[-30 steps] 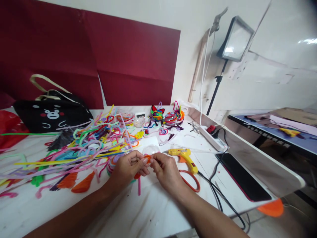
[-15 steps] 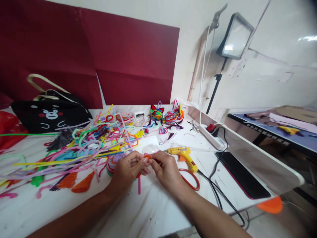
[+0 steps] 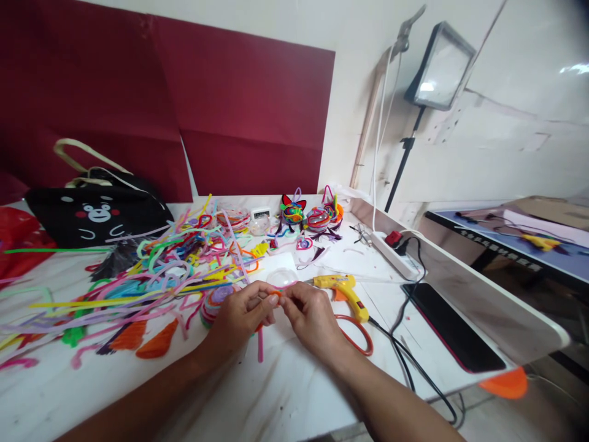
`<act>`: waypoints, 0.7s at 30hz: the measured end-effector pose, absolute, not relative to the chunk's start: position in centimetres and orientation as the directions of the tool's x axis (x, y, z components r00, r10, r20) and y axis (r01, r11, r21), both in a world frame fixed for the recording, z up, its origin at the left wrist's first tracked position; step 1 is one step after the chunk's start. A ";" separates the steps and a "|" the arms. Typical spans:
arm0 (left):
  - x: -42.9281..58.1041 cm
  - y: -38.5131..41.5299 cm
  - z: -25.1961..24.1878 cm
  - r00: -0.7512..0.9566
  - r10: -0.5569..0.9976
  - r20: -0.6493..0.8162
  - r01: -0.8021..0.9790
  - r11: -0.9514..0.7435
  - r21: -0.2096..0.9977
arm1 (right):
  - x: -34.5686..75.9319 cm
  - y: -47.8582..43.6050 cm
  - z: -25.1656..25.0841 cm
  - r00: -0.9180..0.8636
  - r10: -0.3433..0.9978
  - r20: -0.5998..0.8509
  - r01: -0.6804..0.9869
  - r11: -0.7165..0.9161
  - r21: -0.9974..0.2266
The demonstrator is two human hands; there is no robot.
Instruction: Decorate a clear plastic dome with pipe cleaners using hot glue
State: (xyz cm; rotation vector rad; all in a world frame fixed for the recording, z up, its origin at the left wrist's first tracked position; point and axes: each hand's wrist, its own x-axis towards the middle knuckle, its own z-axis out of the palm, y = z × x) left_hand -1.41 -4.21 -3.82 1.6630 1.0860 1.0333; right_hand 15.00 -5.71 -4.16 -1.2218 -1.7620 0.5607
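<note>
Low over the white table, my left hand (image 3: pixel 246 310) and my right hand (image 3: pixel 311 310) meet, both closed. Their fingertips pinch an orange pipe cleaner (image 3: pixel 276 294) between them; most of it is hidden by the fingers. Just behind the hands rests a clear plastic dome (image 3: pixel 281 277). A coiled pipe-cleaner ball (image 3: pixel 214 302) in pink, purple and green sits beside my left hand, partly covered by it. Beneath the hands a pink pipe cleaner (image 3: pixel 261 347) lies on the tabletop. To the right of my right hand is a yellow hot glue gun (image 3: pixel 343 290).
Loose pipe cleaners (image 3: pixel 179 258) heap across the left side, before a black bag (image 3: pixel 99 212). Finished-looking coiled ornaments (image 3: pixel 293 212) stand at the back. On the right lie a black phone (image 3: pixel 453 328), a power strip (image 3: pixel 394 255) and cables (image 3: pixel 391 334); a raised table edge (image 3: pixel 483 282) borders them.
The fingers have shifted slightly around the orange pipe cleaner, still pinching it. The whole view has moved a little; the surrounding things stay in place.
</note>
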 end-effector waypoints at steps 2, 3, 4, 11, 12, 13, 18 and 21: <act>-1.7 -4.1 -3.7 0.282 0.935 0.213 0.273 -0.291 0.917 | 15.0 -5.8 -4.1 -0.144 0.889 0.435 0.511 0.443 -0.737; -1.8 -4.2 -3.6 0.279 0.932 0.231 0.293 -0.311 0.904 | 15.1 -5.8 -4.0 -0.156 0.882 0.444 0.513 0.457 -0.727; -1.8 -4.2 -3.5 0.275 0.930 0.245 0.308 -0.327 0.894 | 15.1 -5.8 -4.0 -0.163 0.877 0.451 0.514 0.466 -0.720; -1.5 -4.8 -3.4 0.204 0.945 0.257 0.312 -0.312 0.898 | 15.1 -5.9 -4.1 -0.138 0.910 0.391 0.431 0.411 -0.804; -1.5 -4.8 -3.4 0.197 0.948 0.252 0.308 -0.304 0.902 | 15.1 -5.8 -4.2 -0.136 0.918 0.373 0.419 0.394 -0.818; -1.4 -4.8 -3.5 0.195 0.950 0.244 0.304 -0.295 0.906 | 15.1 -5.8 -4.2 -0.135 0.925 0.354 0.411 0.378 -0.830; -1.6 -4.3 -3.3 0.247 0.950 0.188 0.257 -0.251 0.933 | 15.4 -5.6 -4.1 -0.130 0.952 0.278 0.370 0.307 -0.877; -2.2 -3.5 -3.0 0.180 0.961 0.211 0.174 -0.242 0.955 | 16.2 -5.2 -3.7 -0.061 0.963 0.261 0.326 0.267 -0.907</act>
